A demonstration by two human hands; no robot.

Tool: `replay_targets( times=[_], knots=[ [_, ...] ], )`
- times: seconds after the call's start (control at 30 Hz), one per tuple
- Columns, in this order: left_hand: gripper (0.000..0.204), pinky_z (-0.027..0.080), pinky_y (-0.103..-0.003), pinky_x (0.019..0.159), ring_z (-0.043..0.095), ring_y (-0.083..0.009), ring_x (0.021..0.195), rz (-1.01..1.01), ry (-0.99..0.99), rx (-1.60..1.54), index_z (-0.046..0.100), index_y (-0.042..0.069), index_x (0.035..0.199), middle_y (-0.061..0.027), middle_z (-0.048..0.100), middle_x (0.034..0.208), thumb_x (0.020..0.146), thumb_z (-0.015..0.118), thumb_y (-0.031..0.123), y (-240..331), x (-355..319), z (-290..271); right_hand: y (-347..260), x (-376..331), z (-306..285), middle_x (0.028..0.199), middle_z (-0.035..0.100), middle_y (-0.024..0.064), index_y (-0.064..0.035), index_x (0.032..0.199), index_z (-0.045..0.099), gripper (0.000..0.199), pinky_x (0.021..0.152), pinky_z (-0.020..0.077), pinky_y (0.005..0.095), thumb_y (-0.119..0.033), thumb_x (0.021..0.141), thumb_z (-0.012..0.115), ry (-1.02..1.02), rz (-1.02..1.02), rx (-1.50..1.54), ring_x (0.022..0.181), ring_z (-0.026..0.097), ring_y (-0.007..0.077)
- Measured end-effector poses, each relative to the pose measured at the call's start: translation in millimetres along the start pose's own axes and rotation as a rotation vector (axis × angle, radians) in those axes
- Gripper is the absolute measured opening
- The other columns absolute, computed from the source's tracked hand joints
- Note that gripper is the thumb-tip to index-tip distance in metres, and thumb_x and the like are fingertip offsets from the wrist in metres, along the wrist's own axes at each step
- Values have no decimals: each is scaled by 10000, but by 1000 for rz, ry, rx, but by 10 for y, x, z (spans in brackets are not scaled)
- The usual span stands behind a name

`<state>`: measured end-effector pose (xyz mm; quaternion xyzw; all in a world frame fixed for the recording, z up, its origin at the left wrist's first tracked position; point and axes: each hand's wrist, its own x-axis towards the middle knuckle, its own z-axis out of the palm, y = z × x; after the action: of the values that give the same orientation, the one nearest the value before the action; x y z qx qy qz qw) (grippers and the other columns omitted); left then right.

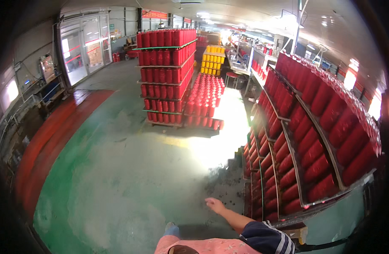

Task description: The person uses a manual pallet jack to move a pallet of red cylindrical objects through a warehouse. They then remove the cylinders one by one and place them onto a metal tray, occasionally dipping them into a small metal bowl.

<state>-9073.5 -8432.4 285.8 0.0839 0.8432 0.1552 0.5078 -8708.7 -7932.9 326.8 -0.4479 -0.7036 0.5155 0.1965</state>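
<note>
My right hand (214,205) hangs over the floor in front of me, its arm stretched out from a dark sleeve with white stripes. The fingers look loosely apart, and I see nothing in them. Nearest to that hand is a tall stack of red cylinders (302,135) on the right, layered on thin boards; the hand does not touch it. My left hand is out of the picture. Below, part of a pink patterned apron (203,245) and one shoe (170,225) show.
Ahead stands another layered stack of red cylinders (164,80), with more red cylinders (206,95) beside it. Yellow cylinders (213,60) and a stool (232,76) are farther back. A red floor strip (54,139) runs along the left, toward glass doors (85,46). Green-grey floor (131,182) lies between.
</note>
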Motion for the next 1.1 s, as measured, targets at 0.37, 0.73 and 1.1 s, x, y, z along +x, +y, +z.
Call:
replay_targets(
  times=[0.37,0.73,1.1],
  knots=[
    [320,515,-369,834,662,-223,930,833,224,-56,672,51,1156,-125,714,991,929,603,265,7483,3125,-1329,411,698,-1381,1240,675,114,-83,1231,663,397,1022,463,380,-226,867,599,436,907,-7,1187,618,271],
    [548,466,-370,997,576,-264,1234,871,-16,450,535,184,1399,-96,550,1412,873,673,248,11265,3599,-90,211,5340,-2297,1293,618,146,-105,1267,637,393,980,481,358,-174,881,666,595,342,-149,1181,601,277],
    [724,353,-449,1130,279,-399,1446,1313,-213,730,410,226,1491,-180,174,1621,827,699,211,14649,5308,2006,-37,9439,-3683,1471,415,261,-234,1370,560,612,1043,435,423,-130,795,739,588,315,-212,1288,483,398]
  ],
)
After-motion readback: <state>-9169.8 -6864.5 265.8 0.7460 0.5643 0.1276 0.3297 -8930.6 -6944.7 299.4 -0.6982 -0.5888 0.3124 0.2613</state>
